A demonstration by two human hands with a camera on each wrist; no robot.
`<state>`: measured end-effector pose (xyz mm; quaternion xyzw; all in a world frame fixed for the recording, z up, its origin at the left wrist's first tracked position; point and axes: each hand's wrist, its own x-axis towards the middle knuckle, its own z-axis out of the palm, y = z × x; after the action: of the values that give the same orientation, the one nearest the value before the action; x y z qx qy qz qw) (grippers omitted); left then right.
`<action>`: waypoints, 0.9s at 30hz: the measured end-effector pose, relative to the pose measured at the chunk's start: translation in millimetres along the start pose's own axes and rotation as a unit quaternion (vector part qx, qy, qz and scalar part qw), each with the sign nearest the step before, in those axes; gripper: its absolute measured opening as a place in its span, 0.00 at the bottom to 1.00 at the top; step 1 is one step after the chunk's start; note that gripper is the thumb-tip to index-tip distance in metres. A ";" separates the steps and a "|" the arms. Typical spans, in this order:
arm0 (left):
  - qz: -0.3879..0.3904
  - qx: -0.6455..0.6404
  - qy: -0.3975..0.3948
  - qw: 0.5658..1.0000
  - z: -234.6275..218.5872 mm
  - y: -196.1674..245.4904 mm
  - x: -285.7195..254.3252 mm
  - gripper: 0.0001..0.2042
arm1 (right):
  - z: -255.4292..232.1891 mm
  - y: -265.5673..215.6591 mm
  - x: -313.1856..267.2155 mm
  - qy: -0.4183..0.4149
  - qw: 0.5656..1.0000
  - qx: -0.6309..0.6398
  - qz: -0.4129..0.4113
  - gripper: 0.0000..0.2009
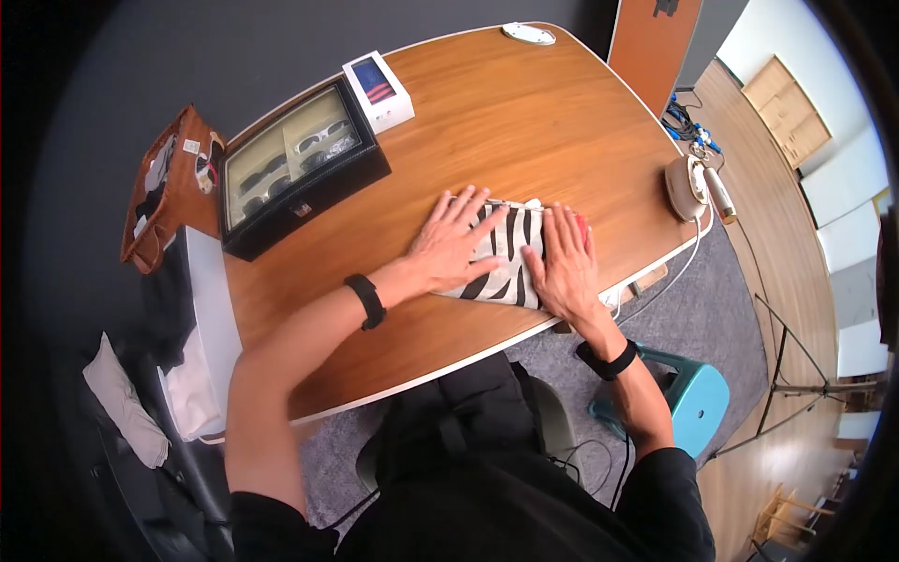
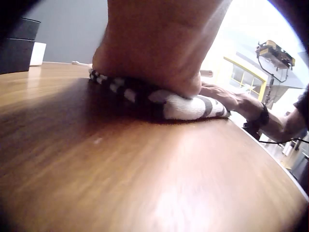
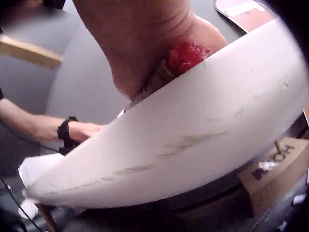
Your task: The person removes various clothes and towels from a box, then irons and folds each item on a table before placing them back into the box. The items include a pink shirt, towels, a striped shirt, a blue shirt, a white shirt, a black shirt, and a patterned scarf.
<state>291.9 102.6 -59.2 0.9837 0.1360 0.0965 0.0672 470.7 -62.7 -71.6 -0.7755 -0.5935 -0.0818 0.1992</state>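
A black-and-white zebra-striped cloth pouch (image 1: pixel 506 262) lies flat on the wooden table near its front edge. My left hand (image 1: pixel 451 245) rests on the left part of it with fingers spread. On its right part lies my right hand (image 1: pixel 567 267), fingers straight and close together. Something red (image 1: pixel 582 229) shows beside the right fingers, and in the right wrist view the red thing (image 3: pixel 187 57) is under that hand. The left wrist view shows the striped fabric (image 2: pixel 186 107) beneath the heel of my left hand.
A black glasses case (image 1: pixel 304 164) with a clear lid, a white box (image 1: pixel 378 92) and a brown basket (image 1: pixel 173 183) stand at the left. A white item (image 1: pixel 529 35) lies at the far edge. At the right stands a beige device (image 1: pixel 686 187) with a cable; a teal stool (image 1: pixel 700 407) is below.
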 end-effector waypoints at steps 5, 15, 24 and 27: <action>-0.033 -0.076 -0.014 0.996 6.5 -28.1 -4.1 0.33 | 3.3 10.6 -6.5 -0.006 0.998 0.016 0.060 0.35; -0.003 -0.021 0.120 0.992 -25.4 -2.0 -27.4 0.32 | -11.2 16.5 -22.7 0.085 0.991 0.068 0.080 0.31; 0.082 -0.006 0.009 0.997 7.1 28.7 -32.2 0.47 | -16.9 -34.2 -13.7 -0.006 0.995 0.059 -0.083 0.30; 0.072 -0.030 -0.010 0.997 4.7 22.9 -33.5 0.47 | -14.6 -13.1 -15.5 0.000 0.997 0.027 -0.069 0.35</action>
<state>267.1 70.9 -65.9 0.9894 0.0615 0.0952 0.0908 455.4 -79.5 -61.2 -0.7267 -0.6481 -0.0787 0.2139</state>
